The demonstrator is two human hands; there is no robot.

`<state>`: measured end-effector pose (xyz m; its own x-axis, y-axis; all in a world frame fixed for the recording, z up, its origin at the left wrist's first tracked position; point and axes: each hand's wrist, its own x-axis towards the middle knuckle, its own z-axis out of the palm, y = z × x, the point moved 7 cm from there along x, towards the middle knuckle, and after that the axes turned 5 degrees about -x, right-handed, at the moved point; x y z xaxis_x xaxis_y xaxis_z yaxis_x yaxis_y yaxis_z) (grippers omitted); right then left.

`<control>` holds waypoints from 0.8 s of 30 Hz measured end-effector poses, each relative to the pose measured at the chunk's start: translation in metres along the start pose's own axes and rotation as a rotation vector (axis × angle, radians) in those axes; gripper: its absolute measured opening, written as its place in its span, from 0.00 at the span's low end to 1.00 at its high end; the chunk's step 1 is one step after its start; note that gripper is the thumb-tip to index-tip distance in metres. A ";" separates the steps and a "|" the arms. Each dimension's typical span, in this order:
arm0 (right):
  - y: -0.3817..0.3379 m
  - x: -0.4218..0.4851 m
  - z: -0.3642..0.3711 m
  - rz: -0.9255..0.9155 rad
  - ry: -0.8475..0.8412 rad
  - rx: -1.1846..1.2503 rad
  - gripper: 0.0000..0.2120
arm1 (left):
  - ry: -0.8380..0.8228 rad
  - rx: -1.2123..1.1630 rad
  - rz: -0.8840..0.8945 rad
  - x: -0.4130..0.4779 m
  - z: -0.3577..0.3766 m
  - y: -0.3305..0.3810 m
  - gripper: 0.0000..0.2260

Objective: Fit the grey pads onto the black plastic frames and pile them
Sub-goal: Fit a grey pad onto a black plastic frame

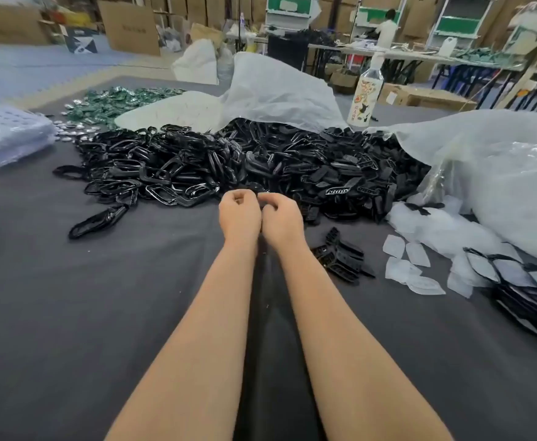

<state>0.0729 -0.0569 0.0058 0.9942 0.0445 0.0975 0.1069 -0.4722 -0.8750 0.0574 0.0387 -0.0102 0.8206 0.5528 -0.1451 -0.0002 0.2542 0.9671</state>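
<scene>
Hands first, head view: your left hand [240, 214] and right hand [281, 219] sit knuckle to knuckle at the near edge of the heap of black frames [197, 167], with the fingers of both curled in tight.

Curled on what, though? You can't tell from here. Each grip is closed up, and anything inside it is hidden behind your own fingers.

Fair, so count both as unknown. What matters for your next reach, I'd say, is that everything you need lies to your right. The small bunch of frames [340, 259] is just beside your right forearm, long sides running out to the right and slightly toward you.

And the grey pads [418, 254] are further right again, lying flat on the desk [69, 313] at the mouth of the plastic bag [499, 173]. Your right hand is clearly the nearer one. The left would have to cross over.

Past the pads, by the right edge, is your pile [521, 291] of fitted pieces, pads facing up and overlapping in a row.

So my guess is this: take a pad with the right and use the left to steady a frame in the middle. The bottle [367, 93] stands well back behind the heap, out of your way.
</scene>
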 end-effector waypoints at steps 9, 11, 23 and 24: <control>0.017 0.036 0.022 0.065 -0.141 -0.178 0.16 | 0.011 0.121 -0.065 0.020 0.003 -0.012 0.08; 0.019 0.040 0.024 0.085 -0.149 -0.184 0.14 | -0.007 0.149 -0.071 0.020 0.004 -0.010 0.12; -0.002 0.018 -0.034 -0.145 0.004 -0.163 0.14 | -0.114 0.185 0.096 0.009 0.002 -0.003 0.14; -0.002 0.015 -0.039 -0.161 -0.052 -0.183 0.15 | -0.150 0.170 0.133 0.005 0.005 -0.002 0.11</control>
<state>0.0872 -0.0898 0.0278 0.9642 0.1746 0.1998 0.2652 -0.6071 -0.7491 0.0646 0.0374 -0.0121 0.8953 0.4455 0.0060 -0.0280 0.0429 0.9987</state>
